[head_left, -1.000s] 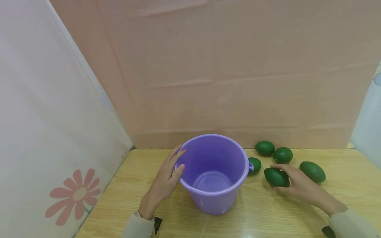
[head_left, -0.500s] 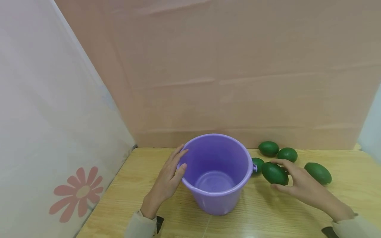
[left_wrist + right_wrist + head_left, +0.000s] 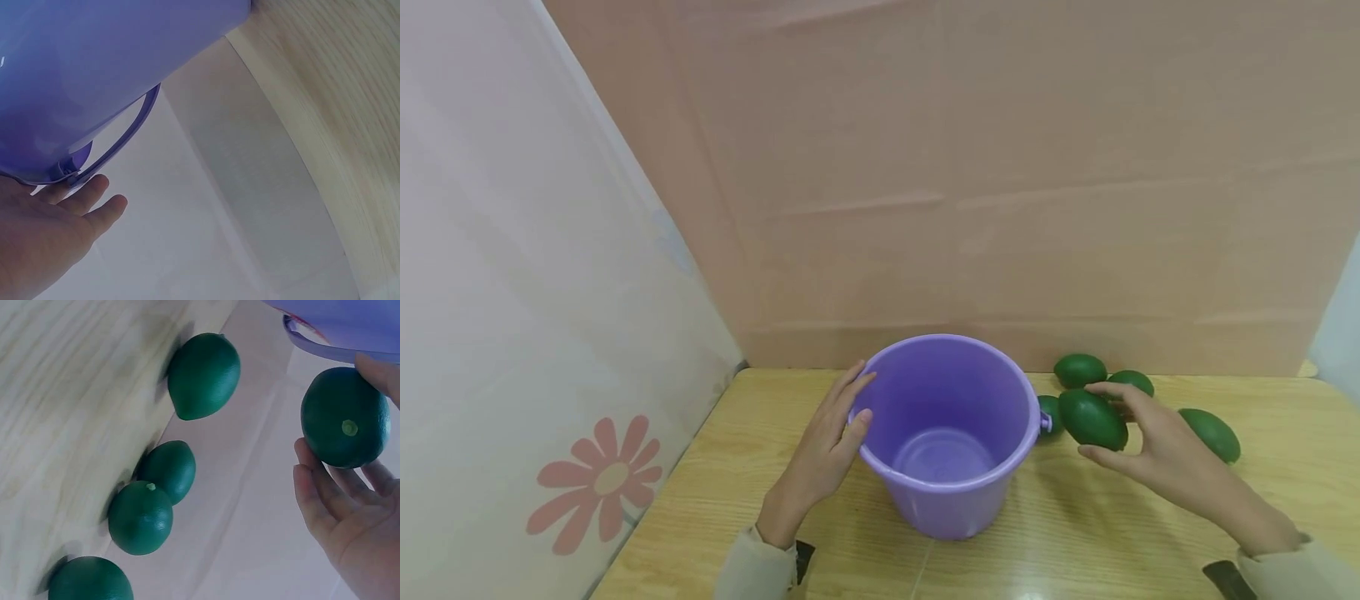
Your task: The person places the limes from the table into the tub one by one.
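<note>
My right hand (image 3: 1172, 454) holds a dark green lemon-shaped fruit (image 3: 1092, 418) above the table, just right of the bucket. In the right wrist view the thumb lies on one side of this fruit (image 3: 345, 419) and the fingers on the other, its pale stem spot showing. A purple bucket (image 3: 951, 508) stands upright with nothing visible inside. My left hand (image 3: 820, 446) rests against its left rim, fingers fairly straight; in the left wrist view they touch the rim beside the bucket's handle (image 3: 122, 140).
Several similar green fruits lie on the wooden table (image 3: 715, 483): one fruit (image 3: 1049, 417) partly behind the bucket's right side, a fruit (image 3: 1080, 370) at the back, a partly covered fruit (image 3: 1133, 382) and another fruit (image 3: 1212, 435) farther right. A brown backdrop (image 3: 985, 183) borders the table's back edge.
My right hand has lifted the green fruit off the table and brought it slightly up and left, closer to the bucket. My left hand stays at the bucket's rim. The view shifts slightly.
</note>
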Tool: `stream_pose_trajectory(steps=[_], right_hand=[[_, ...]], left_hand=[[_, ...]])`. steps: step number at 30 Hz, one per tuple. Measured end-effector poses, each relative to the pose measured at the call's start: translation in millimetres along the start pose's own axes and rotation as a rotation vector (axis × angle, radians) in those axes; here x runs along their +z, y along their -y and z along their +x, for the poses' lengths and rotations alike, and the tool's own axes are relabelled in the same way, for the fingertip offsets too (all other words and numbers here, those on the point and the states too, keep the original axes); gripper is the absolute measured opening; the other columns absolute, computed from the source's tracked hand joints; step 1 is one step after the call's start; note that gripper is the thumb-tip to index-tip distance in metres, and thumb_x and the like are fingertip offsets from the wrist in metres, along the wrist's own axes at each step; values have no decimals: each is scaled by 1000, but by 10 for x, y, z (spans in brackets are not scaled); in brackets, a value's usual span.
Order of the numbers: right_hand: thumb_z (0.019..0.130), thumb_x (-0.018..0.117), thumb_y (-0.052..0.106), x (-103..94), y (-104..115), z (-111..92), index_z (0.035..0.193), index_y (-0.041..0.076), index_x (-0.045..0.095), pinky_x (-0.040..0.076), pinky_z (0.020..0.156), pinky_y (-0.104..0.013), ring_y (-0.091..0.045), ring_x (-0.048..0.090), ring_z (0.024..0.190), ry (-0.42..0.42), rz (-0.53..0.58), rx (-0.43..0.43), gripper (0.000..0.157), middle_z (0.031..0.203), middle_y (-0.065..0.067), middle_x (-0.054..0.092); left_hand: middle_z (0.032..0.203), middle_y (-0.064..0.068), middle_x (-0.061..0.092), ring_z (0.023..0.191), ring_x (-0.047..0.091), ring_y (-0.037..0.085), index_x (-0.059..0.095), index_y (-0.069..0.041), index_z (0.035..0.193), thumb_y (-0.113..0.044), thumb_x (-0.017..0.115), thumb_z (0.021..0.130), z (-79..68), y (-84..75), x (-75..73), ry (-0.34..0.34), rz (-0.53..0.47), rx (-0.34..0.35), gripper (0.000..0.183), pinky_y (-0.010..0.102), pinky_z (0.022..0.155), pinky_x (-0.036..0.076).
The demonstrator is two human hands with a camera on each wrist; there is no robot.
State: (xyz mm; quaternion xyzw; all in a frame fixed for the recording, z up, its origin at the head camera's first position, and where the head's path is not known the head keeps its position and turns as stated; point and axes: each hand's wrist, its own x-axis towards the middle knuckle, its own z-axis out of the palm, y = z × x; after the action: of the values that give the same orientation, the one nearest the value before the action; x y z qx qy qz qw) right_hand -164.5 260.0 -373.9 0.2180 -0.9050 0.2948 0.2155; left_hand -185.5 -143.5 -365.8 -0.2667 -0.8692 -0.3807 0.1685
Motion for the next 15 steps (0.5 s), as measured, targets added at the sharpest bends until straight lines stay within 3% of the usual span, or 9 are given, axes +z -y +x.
stream_pose_trajectory(steps=[6, 15], right_hand=[[66, 92, 16, -35, 86, 54, 131, 4, 53, 41, 76, -1, 16, 54, 95, -55, 54, 15, 76, 116, -17, 66], [67, 91, 16, -79, 211, 115, 133, 4, 54, 40, 75, -1, 17, 52, 91, -75, 80, 44, 76, 113, -18, 68]], left_hand=[[163, 3, 29, 150, 29, 28, 42, -16, 150, -27, 43, 104, 4, -6, -7, 13, -14, -4, 48, 59, 116, 30], [162, 3, 29, 150, 29, 27, 39, -14, 152, -26, 44, 103, 6, -1, -3, 9, -15, -8, 51, 57, 117, 30]])
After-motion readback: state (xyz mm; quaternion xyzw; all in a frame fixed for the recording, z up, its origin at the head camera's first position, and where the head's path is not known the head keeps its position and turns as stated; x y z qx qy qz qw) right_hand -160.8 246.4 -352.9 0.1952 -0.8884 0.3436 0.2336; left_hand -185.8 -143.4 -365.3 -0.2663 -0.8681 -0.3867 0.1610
